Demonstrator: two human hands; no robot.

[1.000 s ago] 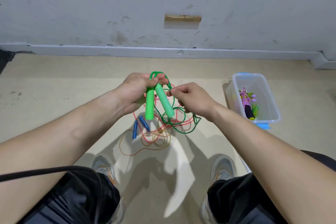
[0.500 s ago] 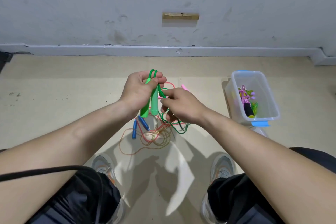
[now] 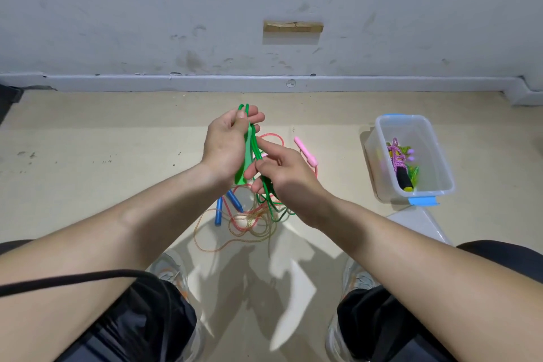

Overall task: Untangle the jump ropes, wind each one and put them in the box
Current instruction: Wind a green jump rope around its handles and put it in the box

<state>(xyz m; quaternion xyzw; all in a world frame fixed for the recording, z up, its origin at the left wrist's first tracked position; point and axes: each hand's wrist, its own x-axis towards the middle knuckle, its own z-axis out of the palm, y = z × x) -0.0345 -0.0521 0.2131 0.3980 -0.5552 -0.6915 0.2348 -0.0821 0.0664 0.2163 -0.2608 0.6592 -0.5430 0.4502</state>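
Green jump rope (image 3: pixel 249 150) is up off the floor between both hands, handles side by side & pointing down, cord loops poking out above the L thumb. Left hand (image 3: pixel 226 144) clenched round the green handles, thumb pinning the loops at the top. Right hand (image 3: pixel 282 173) just beside it, partly closed, fingers hooked on the green cord, which trails down to the floor under it.

Vs 0.5 s ago: R hand has slid lower along the cord; the pink handle (image 3: pixel 305 150) past the R hand now shows in full. L grip same.

Below the hands: pink/orange cords (image 3: pixel 235 232) in a loose tangle w/ the green slack, two blue handles (image 3: pixel 226 206) lying in it. Clear box (image 3: pixel 440 156) well to the right of the R hand, a wound rope (image 3: pixel 401 164) w/ black-yellow handle inside.
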